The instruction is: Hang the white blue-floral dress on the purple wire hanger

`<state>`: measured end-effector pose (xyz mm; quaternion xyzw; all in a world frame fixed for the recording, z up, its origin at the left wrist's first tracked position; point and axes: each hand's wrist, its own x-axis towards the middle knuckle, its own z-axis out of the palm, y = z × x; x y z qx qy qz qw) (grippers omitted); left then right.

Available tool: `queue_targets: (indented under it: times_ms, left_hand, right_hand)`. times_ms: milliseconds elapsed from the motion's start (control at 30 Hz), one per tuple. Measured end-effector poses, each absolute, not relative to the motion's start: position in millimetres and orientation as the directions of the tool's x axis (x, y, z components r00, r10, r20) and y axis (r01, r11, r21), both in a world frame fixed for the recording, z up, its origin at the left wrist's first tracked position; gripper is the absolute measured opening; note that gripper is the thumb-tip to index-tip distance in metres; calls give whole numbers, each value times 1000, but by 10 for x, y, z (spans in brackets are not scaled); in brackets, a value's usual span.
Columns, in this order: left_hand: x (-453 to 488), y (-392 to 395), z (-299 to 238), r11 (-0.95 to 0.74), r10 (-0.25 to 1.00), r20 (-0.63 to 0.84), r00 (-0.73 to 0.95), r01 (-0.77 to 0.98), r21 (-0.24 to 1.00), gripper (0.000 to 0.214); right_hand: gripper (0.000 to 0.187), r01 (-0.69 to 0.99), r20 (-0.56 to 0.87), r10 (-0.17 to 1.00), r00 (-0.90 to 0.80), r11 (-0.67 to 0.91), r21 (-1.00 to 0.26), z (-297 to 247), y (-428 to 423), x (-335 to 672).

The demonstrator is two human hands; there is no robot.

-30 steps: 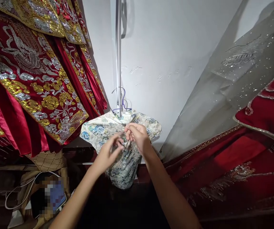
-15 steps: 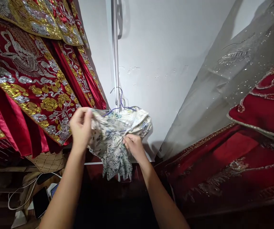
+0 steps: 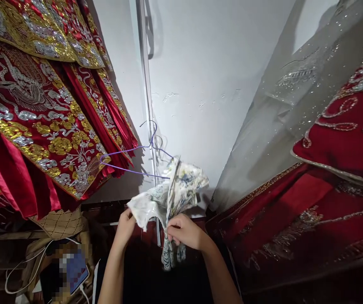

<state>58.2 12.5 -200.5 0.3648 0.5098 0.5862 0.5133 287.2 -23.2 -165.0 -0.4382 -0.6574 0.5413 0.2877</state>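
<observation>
A cream floral garment [image 3: 189, 183] with blue and green print, its kind unclear, hangs by one side on a purple wire hanger [image 3: 131, 171]. The hanger's left arm is bare, while its right end goes into the cloth. My left hand [image 3: 126, 226] pinches the pale left edge of the garment. Below the hanger, my right hand [image 3: 184, 231] is closed around the gathered lower part, and bunched ends dangle beneath it. A slim metal pole [image 3: 144, 63] stands behind the hanger.
Red costumes with gold and silver embroidery [image 3: 64, 143] hang at the left. On the right are a sheer sequined veil [image 3: 273, 105] and a beaded red gown [image 3: 352, 122]. A phone [image 3: 77, 270] with a white cable [image 3: 10, 274] lies at lower left, near a quilted tan bag [image 3: 58, 221].
The garment's left side has come off the hanger, baring its left arm. My left hand has moved down and right with the cloth edge; my right hand has moved lower.
</observation>
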Motion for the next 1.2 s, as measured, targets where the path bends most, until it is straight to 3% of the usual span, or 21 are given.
queue_targets:
  times_ms: [67,133,233,300,400,467,600,733,800,933,1033,1200]
  left_hand:
    - [716,80,-1812,-1,992,-35,-121,-281,960,24]
    - [895,-22,-1584,-58,998,62,1,-308,950,26]
    - [1216,-248,-1289,-141,961,184,207,-206,968,21]
    - [1373,-360,-1172,-208,929,240,281,-139,968,19]
    - [1395,-351,-1132,-344,915,348,203,-58,937,17]
    - [1291,-252,-1180,-408,908,407,103,-16,913,17]
    - [1036,-122,-1380,-445,895,445,-6,-11,895,26]
    - [826,-271,-1685,-207,946,175,272,93,974,37]
    - [707,-374,-1843,-134,950,51,308,255,958,38]
    - [480,-485,-2007,-109,993,79,90,401,910,41]
    - [402,-532,-1983,-70,998,66,25,456,887,47]
    - [316,-637,-1975,-107,990,29,135,621,776,40]
  right_hand:
    - [29,267,-96,910,-403,16,-964,-1731,-199,2925]
    - [35,188,-16,978,-209,25,-982,-1786,-168,2919]
    - [48,-6,12,1000,4,12,-1000,-1777,-159,2842]
    - [60,-195,-61,996,-61,-72,-978,-1707,-188,2787]
    - [74,-374,-90,955,-281,-195,-907,-1559,-243,2738]
    - [64,-323,-21,920,-391,-159,-933,-1479,-252,2727]
    - [36,18,74,855,-514,97,-995,-1361,-149,2731]
    - [15,203,108,761,-639,303,-931,-1047,131,2782]
    - [15,165,217,743,-634,404,-900,-840,360,2802]
    - [31,132,482,836,-262,526,-840,-743,960,2675]
    - [41,151,436,877,-203,468,-871,-1058,1304,2478]
    - [39,181,397,888,-233,441,-879,-1696,1302,2581]
